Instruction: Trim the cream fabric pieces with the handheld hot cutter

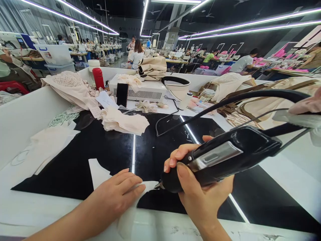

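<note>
My right hand (200, 194) is wrapped around a black corded hand tool (225, 157) with a silver panel on its side. The tool's narrow metal tip (158, 185) points left and meets the right end of a cream fabric piece (97, 172). My left hand (117, 195) lies palm down on that piece, fingers stretched out, close to the tip. Part of the fabric is hidden under the hand, and some hangs toward the near edge. Beneath the fabric is a glossy black board (160, 154).
Cream fabric stacks lie behind (124, 121) and at left (47, 147). A vented white box (147, 93), a phone (122, 94) and a red bottle (98, 78) stand at the back. The tool's thick cable (250, 95) arches right. Other people sit at sewing machines farther off.
</note>
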Demonstrator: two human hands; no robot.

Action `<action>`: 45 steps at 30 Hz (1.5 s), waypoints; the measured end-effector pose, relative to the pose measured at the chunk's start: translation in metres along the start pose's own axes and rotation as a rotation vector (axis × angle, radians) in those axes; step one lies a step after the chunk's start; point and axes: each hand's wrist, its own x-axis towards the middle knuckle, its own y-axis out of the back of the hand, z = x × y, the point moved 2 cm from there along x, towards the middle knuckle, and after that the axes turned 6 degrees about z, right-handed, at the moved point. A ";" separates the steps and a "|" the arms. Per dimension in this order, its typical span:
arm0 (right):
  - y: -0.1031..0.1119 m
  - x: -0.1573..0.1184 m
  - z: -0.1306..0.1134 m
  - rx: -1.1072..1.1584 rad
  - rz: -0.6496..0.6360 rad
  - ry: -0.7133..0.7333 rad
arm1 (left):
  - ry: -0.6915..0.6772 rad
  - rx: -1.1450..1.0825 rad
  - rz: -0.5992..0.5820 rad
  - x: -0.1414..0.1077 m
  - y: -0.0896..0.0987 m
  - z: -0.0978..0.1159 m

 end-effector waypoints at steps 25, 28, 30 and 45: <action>0.002 -0.020 -0.014 -0.109 0.120 0.077 | 0.190 0.069 0.024 -0.011 -0.008 0.014; 0.001 -0.021 -0.016 -0.120 0.117 0.083 | 0.103 0.180 0.067 -0.005 -0.003 0.015; 0.001 -0.022 -0.017 -0.116 0.116 0.088 | 0.056 0.253 0.107 -0.003 -0.002 0.016; 0.003 -0.028 -0.020 -0.125 0.100 0.083 | 0.158 0.402 0.193 0.001 -0.015 0.046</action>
